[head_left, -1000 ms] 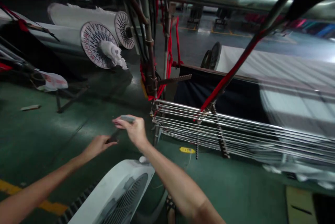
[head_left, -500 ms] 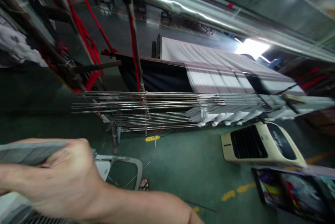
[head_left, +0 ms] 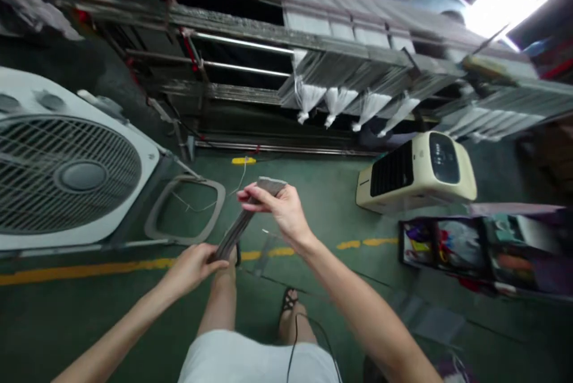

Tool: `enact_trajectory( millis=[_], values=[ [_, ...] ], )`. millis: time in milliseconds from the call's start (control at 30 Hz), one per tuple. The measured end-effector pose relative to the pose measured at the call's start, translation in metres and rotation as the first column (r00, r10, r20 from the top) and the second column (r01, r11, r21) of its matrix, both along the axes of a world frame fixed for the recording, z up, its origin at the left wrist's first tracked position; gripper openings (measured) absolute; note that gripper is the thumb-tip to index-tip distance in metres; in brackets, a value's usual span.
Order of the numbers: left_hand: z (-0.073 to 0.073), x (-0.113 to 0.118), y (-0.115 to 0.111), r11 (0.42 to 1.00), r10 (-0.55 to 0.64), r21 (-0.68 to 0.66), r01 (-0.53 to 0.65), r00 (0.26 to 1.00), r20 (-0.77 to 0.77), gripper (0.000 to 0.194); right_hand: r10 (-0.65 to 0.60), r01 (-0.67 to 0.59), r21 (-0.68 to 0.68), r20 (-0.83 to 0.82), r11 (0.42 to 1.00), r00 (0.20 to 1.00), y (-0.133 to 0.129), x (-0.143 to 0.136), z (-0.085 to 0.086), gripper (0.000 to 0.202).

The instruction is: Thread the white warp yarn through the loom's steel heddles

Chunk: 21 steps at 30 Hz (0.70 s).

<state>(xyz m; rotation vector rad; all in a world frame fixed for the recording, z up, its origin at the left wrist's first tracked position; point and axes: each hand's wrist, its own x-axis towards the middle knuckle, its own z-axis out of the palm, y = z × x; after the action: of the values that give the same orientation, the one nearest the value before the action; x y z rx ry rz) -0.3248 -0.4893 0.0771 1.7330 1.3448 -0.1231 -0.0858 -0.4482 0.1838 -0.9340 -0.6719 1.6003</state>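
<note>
A flat grey strip (head_left: pixel 239 229), perhaps a bundle of thin pieces, slants between my two hands over the green floor. Its upper end is in my right hand (head_left: pixel 280 207), pinched between thumb and fingers, with the grey tip sticking out above. Lower down and to the left, my left hand (head_left: pixel 199 266) has its thumb and fingers closed on the other end. Beyond them stands the loom frame (head_left: pixel 242 89), where white warp threads (head_left: pixel 376 64) hang gathered into several knotted bunches. Neither hand touches the threads.
At the left is a big white fan (head_left: pixel 85 174) with a grey frame beside it. A yellow power strip (head_left: pixel 243 161) with a cable lies on the floor. To the right stand a cream air cooler (head_left: pixel 416 174) and an open organizer (head_left: pixel 481 252) of supplies. My legs are below.
The view has tilted downward, bringing my legs and the whole fan into sight. Both hands now show near the centre holding the grey strip, which was at the far left before.
</note>
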Motion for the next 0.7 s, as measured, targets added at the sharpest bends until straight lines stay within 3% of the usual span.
enact_trajectory(
  millis=[67, 167, 267, 400, 533, 700],
  values=[
    [-0.050, 0.035, -0.037, 0.987, -0.034, -0.148, 0.055, 0.989, 0.143, 0.037, -0.071, 0.078, -0.088, 0.070, 0.993, 0.995, -0.039, 0.025, -0.052, 0.026],
    [-0.124, 0.057, -0.086, 0.931, 0.020, -0.356, 0.082, 0.961, 0.275, 0.036, -0.168, 0.193, -0.211, 0.128, 0.958, 0.977, -0.088, 0.046, -0.127, 0.026],
    [-0.188, 0.054, -0.131, 0.875, 0.090, -0.481, 0.053, 0.959, 0.270, 0.035, -0.221, 0.254, -0.298, 0.141, 0.920, 0.965, -0.126, 0.046, -0.197, 0.022],
    [-0.259, 0.029, -0.177, 0.808, 0.122, -0.587, 0.052, 0.960, 0.253, 0.042, -0.219, 0.253, -0.379, 0.131, 0.890, 0.967, -0.156, 0.021, -0.288, 0.011],
    [-0.330, -0.008, -0.196, 0.784, 0.152, -0.621, 0.009, 0.967, 0.206, 0.045, -0.192, 0.220, -0.441, 0.106, 0.870, 0.976, -0.165, -0.016, -0.381, 0.006],
    [-0.445, -0.051, -0.175, 0.829, 0.147, -0.556, -0.058, 0.982, 0.116, 0.045, -0.139, 0.150, -0.438, 0.056, 0.887, 0.989, -0.144, -0.050, -0.505, 0.006]
  ],
)
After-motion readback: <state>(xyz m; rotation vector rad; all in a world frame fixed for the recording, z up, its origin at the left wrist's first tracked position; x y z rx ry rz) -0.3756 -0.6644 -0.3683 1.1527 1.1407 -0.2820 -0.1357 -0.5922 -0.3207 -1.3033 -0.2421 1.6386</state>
